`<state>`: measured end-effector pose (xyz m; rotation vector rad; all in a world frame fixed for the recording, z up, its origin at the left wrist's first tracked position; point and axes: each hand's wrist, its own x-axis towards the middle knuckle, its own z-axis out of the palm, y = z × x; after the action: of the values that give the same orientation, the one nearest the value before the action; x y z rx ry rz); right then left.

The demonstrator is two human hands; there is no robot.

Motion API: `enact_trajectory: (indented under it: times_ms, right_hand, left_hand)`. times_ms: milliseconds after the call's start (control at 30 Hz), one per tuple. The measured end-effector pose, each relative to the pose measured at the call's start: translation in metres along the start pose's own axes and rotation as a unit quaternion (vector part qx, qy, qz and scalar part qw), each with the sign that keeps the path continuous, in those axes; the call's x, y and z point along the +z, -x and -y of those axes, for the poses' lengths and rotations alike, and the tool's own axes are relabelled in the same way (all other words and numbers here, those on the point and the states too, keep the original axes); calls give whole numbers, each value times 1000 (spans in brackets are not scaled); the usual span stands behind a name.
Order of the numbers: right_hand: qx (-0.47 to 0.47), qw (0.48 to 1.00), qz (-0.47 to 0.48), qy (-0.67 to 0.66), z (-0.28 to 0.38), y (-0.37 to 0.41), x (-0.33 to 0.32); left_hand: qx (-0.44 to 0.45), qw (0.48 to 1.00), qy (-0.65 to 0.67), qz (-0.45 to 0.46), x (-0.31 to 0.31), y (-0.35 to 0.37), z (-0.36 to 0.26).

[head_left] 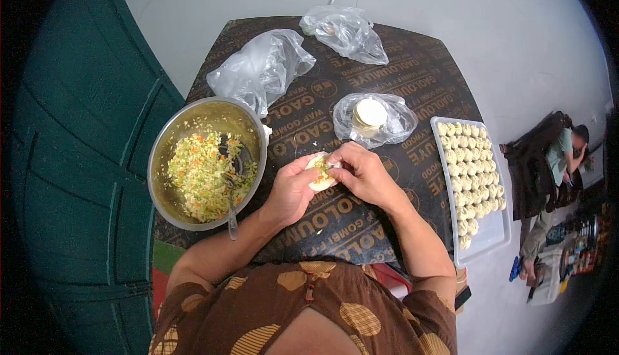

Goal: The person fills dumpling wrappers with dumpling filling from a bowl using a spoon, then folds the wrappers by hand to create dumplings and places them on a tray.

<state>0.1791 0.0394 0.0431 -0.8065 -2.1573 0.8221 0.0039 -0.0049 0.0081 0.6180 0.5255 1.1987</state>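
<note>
Both hands meet over the middle of the dark table (pixel 412 84). My left hand (pixel 291 191) cups a round dumpling wrapper (pixel 320 173) with a dab of green and orange filling on it. My right hand (pixel 362 173) pinches the wrapper's right edge with its fingertips. To the left stands a steel bowl (pixel 169 137) of chopped filling with a spoon (pixel 231 208) resting in it. Just beyond my hands lies a stack of fresh wrappers (pixel 369 115) on a clear plastic bag.
A white tray (pixel 495 231) at the right holds several rows of folded dumplings. Two crumpled plastic bags (pixel 261 68) (pixel 345 31) lie at the far side. A person sits on the floor at far right (pixel 556 162). A green door (pixel 84 162) stands left.
</note>
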Motion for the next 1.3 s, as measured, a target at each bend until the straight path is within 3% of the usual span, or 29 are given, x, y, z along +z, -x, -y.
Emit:
enact_trajectory:
  times_ms: [167, 367, 567, 1000, 1300]
  right_hand:
    - [-60, 998, -3, 32, -8, 0, 6]
    - [16, 1000, -18, -2, 3, -1, -1]
    - [-16, 1000, 13, 21, -9, -1, 3]
    - [-18, 999, -9, 29, -6, -1, -1]
    - [-31, 999, 6, 43, -9, 0, 5]
  left_hand:
    - [0, 1000, -27, 2, -4, 0, 3]
    - [4, 1000, -18, 2, 2, 0, 0]
    - [0, 1000, -20, 14, -1, 1, 1]
    - [-17, 1000, -1, -2, -1, -1, -1]
    - [-5, 997, 63, 52, -5, -1, 0]
